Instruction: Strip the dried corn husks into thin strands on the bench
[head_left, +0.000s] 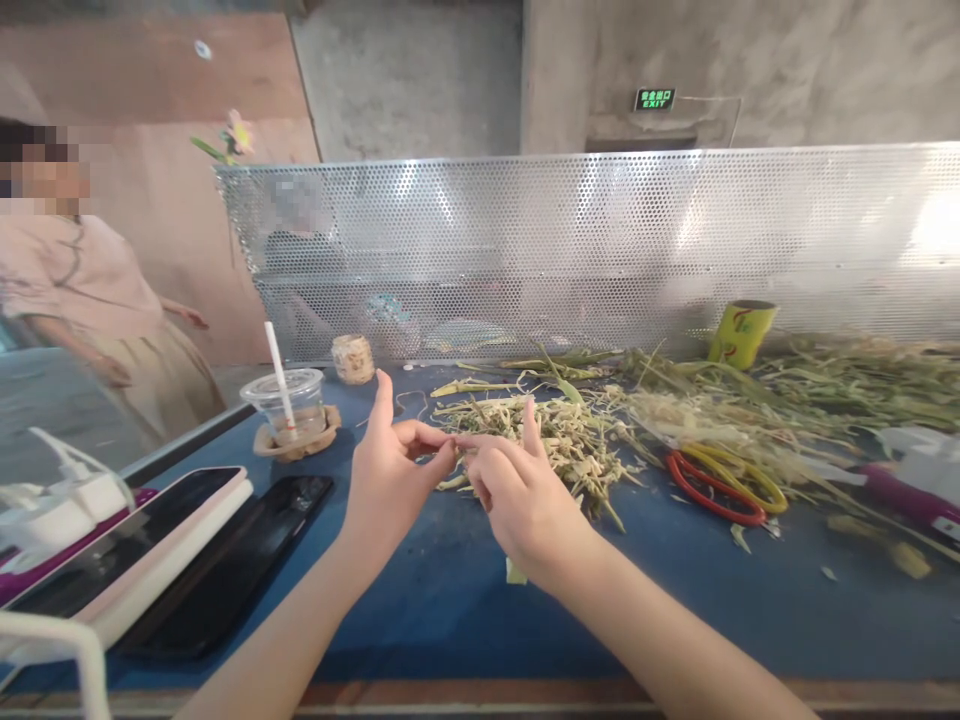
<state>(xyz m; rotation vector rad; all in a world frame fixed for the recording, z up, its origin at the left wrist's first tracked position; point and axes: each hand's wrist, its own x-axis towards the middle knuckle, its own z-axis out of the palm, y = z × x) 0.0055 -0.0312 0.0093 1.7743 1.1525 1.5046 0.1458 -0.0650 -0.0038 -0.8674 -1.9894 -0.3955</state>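
My left hand (401,460) is over the blue tabletop (420,590), thumb and fingers in a pinch, with one finger raised. The fingertips of my right hand (517,480) meet them; this hand is curled, a finger pointing up. Whatever sits between the fingertips is too small to make out. Just beyond both hands lies a heap of dry, pale green plant scraps (577,435). Below the right palm shows a small pale yellow-green piece (516,572); whether the hand holds it is unclear.
Left of the hands lie a black phone (232,565), a pale-cased device (150,550) and a lidded plastic cup (289,400). Red and yellow loops (720,490) and a green-yellow can (742,335) are right. A perforated metal screen (525,260) backs the table. A person (97,290) stands left.
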